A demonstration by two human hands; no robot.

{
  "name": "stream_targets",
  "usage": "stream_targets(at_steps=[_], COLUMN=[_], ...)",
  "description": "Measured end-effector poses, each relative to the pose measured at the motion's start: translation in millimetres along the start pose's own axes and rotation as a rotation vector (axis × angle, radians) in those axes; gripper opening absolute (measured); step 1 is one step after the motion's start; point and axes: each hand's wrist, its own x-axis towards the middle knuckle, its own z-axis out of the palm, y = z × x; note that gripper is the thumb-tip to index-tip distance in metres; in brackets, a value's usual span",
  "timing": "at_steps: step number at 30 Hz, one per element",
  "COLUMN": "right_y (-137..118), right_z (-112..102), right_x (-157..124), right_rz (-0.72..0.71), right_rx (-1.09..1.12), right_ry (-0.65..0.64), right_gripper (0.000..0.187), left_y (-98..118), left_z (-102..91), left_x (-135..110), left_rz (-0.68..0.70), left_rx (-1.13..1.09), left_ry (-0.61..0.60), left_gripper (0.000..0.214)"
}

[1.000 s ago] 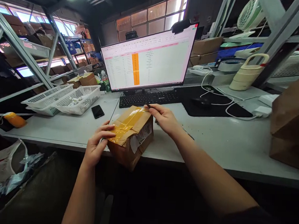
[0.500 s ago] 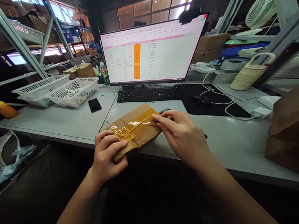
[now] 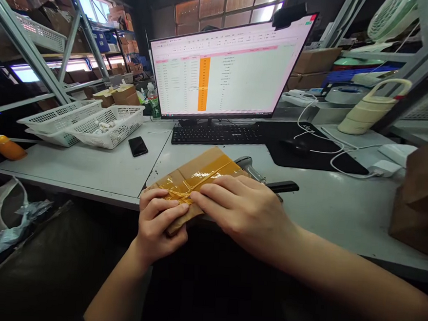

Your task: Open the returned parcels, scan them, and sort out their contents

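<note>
A flat brown cardboard parcel (image 3: 185, 175) with shiny yellow-brown packing tape (image 3: 219, 162) across its top lies tilted at the desk's front edge. My left hand (image 3: 160, 220) grips its near left corner, fingers on top and thumb below. Over the right part of the parcel is my right hand (image 3: 242, 204), closed, its fingertips together at the wrinkled tape near the left fingers. Whether they pinch the tape cannot be made out. Behind the right hand lies a grey tool with a black handle (image 3: 283, 186), partly hidden.
A monitor (image 3: 227, 78) stands behind a black keyboard (image 3: 216, 134). To the right are a mouse (image 3: 296, 146), white cables and a brown paper bag (image 3: 419, 204). A phone (image 3: 138, 146) and white baskets (image 3: 109, 131) are on the left.
My right hand has moved from the parcel's far right edge towards the near left, to the wrinkled tape. The grey tool's black handle now shows. My left hand keeps its grip.
</note>
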Motion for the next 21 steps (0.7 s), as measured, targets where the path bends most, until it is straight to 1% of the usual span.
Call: stream_targets(at_steps=[5, 8, 10, 13, 17, 19, 21], right_y=[-2.9, -6.7, -4.8, 11.8, 44.7, 50.8, 46.2], right_z=[4.9, 2.1, -2.1, -9.7, -19.0, -22.3, -23.3], right_x=[7.6, 11.9, 13.7, 9.4, -7.2, -13.2, -14.2], right_rz=[-0.069, -0.064, -0.078, -0.113, 0.012, 0.033, -0.018], right_rx=[-0.007, -0.089, -0.142, -0.227, -0.426, -0.429, -0.353], right_ry=[-0.071, -0.139, -0.173, -0.177, -0.240, -0.219, -0.155], right_gripper=[0.018, 0.017, 0.019, 0.022, 0.032, 0.035, 0.034], left_y=[1.2, 1.8, 2.0, 1.1, -1.0, -1.7, -2.3], left_z=[1.1, -0.2, -2.3, -5.3, -4.7, -2.8, -1.0], left_x=[0.1, -3.1, -6.1, -8.8, -6.5, -3.8, -1.1], left_rz=[-0.001, 0.008, 0.014, -0.010, -0.015, -0.014, -0.028], left_rx=[0.003, 0.013, 0.015, 0.012, -0.007, -0.018, -0.028], left_ry=[0.020, 0.026, 0.024, 0.037, 0.057, 0.056, 0.049], left_gripper=[0.034, 0.036, 0.038, 0.039, 0.042, 0.043, 0.043])
